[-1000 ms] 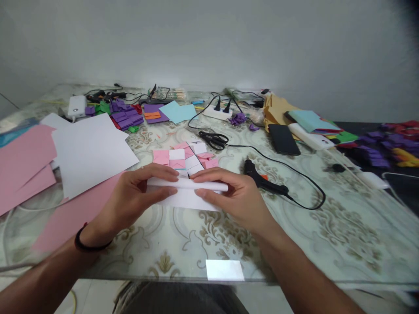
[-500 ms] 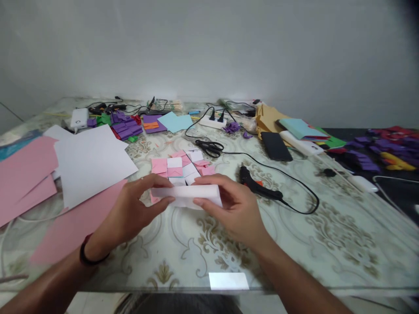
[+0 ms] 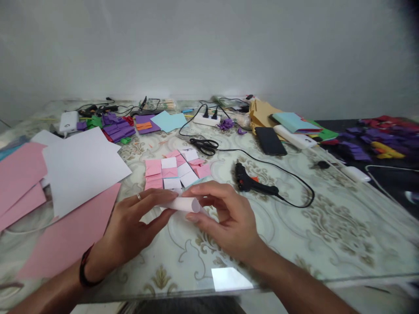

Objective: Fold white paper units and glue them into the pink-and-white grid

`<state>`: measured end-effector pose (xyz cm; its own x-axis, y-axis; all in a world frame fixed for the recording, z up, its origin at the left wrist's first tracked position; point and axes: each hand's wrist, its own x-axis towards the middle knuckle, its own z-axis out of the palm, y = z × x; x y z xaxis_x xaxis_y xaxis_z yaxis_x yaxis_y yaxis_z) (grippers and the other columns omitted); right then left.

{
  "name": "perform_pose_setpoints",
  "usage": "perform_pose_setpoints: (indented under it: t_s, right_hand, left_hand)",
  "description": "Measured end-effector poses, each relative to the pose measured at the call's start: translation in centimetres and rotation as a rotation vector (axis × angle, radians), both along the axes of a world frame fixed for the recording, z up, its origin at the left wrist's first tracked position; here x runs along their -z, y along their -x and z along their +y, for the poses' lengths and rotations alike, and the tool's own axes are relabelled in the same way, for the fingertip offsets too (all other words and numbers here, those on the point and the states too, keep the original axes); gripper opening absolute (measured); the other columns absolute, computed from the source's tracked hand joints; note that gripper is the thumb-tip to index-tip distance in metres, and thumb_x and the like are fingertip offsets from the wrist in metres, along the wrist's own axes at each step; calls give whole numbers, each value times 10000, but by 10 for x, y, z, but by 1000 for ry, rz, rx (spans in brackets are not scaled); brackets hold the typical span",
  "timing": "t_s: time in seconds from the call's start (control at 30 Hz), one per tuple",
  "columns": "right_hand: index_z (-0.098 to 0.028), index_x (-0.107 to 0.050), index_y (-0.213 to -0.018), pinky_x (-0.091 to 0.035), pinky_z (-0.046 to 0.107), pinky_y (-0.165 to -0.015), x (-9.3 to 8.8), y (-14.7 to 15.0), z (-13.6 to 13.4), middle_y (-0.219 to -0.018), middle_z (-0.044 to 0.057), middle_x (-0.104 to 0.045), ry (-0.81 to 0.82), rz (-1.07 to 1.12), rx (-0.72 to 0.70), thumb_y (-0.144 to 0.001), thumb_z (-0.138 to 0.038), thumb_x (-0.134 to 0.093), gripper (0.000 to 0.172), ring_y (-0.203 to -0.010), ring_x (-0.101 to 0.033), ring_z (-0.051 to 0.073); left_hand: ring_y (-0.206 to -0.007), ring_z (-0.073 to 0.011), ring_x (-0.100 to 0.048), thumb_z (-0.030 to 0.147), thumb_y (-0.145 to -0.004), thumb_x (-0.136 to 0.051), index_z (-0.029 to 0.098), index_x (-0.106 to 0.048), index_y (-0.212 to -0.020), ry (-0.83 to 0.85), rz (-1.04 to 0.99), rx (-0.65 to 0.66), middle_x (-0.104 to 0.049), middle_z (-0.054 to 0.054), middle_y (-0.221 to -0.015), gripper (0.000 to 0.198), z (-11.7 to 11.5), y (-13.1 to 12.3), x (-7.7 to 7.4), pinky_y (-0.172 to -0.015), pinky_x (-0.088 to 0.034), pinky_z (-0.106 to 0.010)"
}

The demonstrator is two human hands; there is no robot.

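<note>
A small sheet of white paper (image 3: 183, 204), curled into a tube with its open end to the right, is held above the table between both hands. My left hand (image 3: 139, 220) pinches its left end between thumb and fingers. At the right end, my right hand (image 3: 222, 213) grips it, fingertips above and thumb below. Just beyond lie folded pink and white paper pieces (image 3: 170, 168), partly hidden by the fingers. A black glue gun (image 3: 255, 182) rests on its side to the right of my right hand. Black-handled scissors (image 3: 204, 146) lie behind the folded pieces.
White sheets (image 3: 81, 170) and pink sheets (image 3: 75, 231) cover the left side. A power strip (image 3: 206, 119), a black phone (image 3: 270, 141) and purple folded papers (image 3: 119, 128) stand farther back. The glue gun's cord (image 3: 278, 168) loops across the right.
The white paper has gone from a flatter, wider fold to a tighter tube, its right end now turned toward me. Both hands have come closer together and slightly lower.
</note>
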<state>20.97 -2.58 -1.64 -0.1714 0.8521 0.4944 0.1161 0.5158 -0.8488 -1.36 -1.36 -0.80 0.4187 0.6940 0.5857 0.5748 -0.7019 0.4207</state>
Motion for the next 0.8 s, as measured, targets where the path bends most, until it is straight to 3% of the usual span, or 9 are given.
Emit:
perform_pose_setpoints:
  t_s: [0.23,0.37,0.63,0.8]
  right_hand:
    - [-284,-714,-1161,-631,217,-684,-3,0,1,-1018,-1,-790,-178,-12,137,-905,-142,-796,304,-801,-751,129]
    - [-256,-737,-1135,-626,206,-686,-8,-1,2,-997,-1,-808,-258,-70,202,-887,-105,-795,295,-805,-749,127]
    - [-252,-765,-1143,-644,208,-737,-8,1,3,-1012,0,-827,-283,-108,210,-892,-85,-789,303,-839,-774,132]
    - [-292,-780,-1164,-666,237,-813,-8,1,2,-1027,-17,-841,-215,-70,192,-874,-66,-800,369,-863,-804,147]
  left_hand:
    - [-901,-141,-800,222,-963,-714,231,-701,-1225,-89,-35,-19,-823,-24,-1059,262,-3,-3,4,-847,-644,-206]
    - [-913,-127,-793,187,-961,-712,259,-693,-1290,-130,-80,-16,-809,-18,-1096,337,-8,-5,3,-882,-639,-190]
    - [-976,-133,-776,126,-965,-699,286,-636,-1406,-127,-50,46,-775,-22,-1166,473,-10,-3,5,-916,-632,-199]
    - [-966,-140,-779,113,-971,-682,275,-625,-1425,-135,-35,54,-778,-25,-1160,486,-11,-3,3,-906,-647,-215]
